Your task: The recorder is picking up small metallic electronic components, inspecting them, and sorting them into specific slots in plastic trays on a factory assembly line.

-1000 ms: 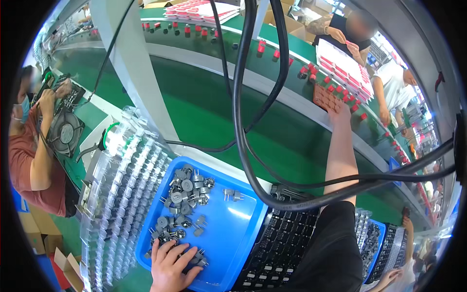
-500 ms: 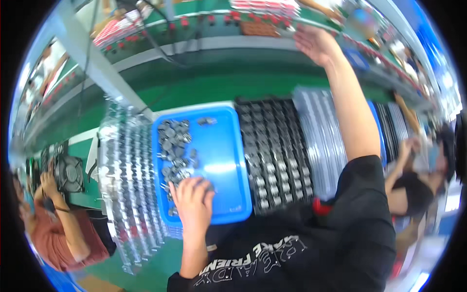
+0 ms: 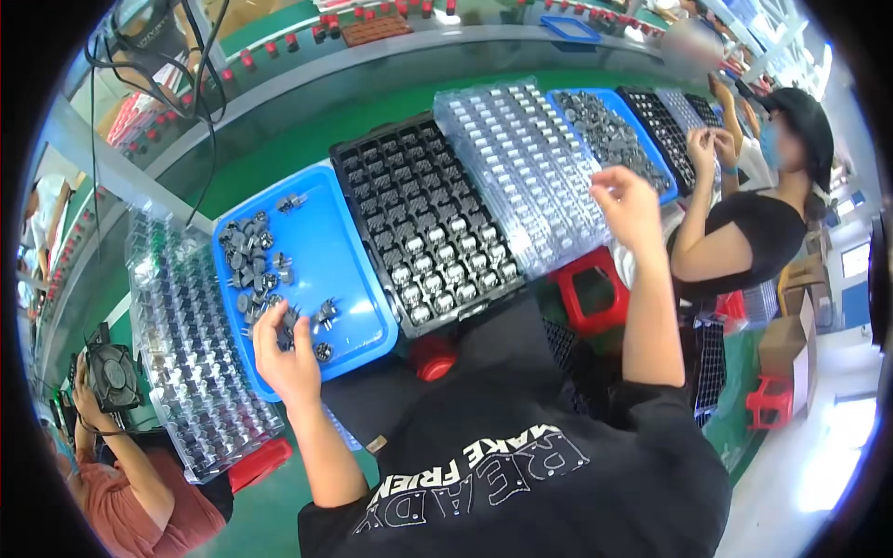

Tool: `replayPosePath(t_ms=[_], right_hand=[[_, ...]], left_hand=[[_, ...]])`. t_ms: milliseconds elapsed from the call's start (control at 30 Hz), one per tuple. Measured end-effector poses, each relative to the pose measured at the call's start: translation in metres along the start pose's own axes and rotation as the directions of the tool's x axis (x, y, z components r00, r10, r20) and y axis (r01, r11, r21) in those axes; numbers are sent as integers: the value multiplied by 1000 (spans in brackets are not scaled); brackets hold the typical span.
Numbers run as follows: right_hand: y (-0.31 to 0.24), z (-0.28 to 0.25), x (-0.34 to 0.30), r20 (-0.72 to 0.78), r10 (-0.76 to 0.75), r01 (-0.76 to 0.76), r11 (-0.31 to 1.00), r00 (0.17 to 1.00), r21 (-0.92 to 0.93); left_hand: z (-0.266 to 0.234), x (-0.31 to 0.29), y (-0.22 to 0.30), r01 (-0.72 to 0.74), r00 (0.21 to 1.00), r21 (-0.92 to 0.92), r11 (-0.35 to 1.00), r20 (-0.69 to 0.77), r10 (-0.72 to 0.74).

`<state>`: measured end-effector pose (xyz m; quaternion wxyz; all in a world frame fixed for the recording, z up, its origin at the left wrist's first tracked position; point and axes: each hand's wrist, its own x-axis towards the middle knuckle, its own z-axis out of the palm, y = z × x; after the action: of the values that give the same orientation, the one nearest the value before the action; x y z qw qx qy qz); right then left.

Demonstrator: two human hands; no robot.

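My left hand [image 3: 286, 358] is over the lower left of a blue tray [image 3: 339, 279], thumb and forefinger apart beside small dark grey round parts [image 3: 249, 251] with metal pins. The parts lie loose, mostly along the tray's left side. My right hand [image 3: 630, 212] is raised at the right edge of a clear plastic tray [image 3: 521, 172] with rows of pockets. Its fingers are curled in, thumb near the fingertips; anything between them is too small to make out. Between the two trays lies a black pocketed tray [image 3: 395, 200], its near rows holding silvery round pieces [image 3: 445, 270].
More clear pocketed trays [image 3: 200, 363] stand at the left. A second blue tray [image 3: 665, 191] full of grey parts is beyond my right hand. A co-worker in black [image 3: 744, 228] sits at the right, another person [image 3: 130, 493] at the left. A red stool [image 3: 595, 312] stands nearby.
My right hand has come back from its far reach toward the conveyor and is now above the clear tray's edge. My left hand stays at the blue tray's parts. The view has turned right.
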<state>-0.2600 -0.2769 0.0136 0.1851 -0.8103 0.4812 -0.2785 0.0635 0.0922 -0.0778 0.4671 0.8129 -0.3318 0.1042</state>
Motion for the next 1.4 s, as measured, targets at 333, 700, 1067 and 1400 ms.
replayPosePath(t_ms=[333,700,1067,1400], right_hand=[[44,76,131,138,-74,120,925,988,-361],[106,79,157,251,-181,206,976,951,-74],[30,69,118,130,-323,336,937,937,-98],[-175,93,-80,136,-553,222,531,822,818]], left_hand=[[-21,0,34,491,866,-783,381,390,-313],[-22,23,58,583,806,-811,41,571,-157],[-14,28,74,554,832,-797,242,521,-188],[3,18,110,552,827,-773,313,556,-87]])
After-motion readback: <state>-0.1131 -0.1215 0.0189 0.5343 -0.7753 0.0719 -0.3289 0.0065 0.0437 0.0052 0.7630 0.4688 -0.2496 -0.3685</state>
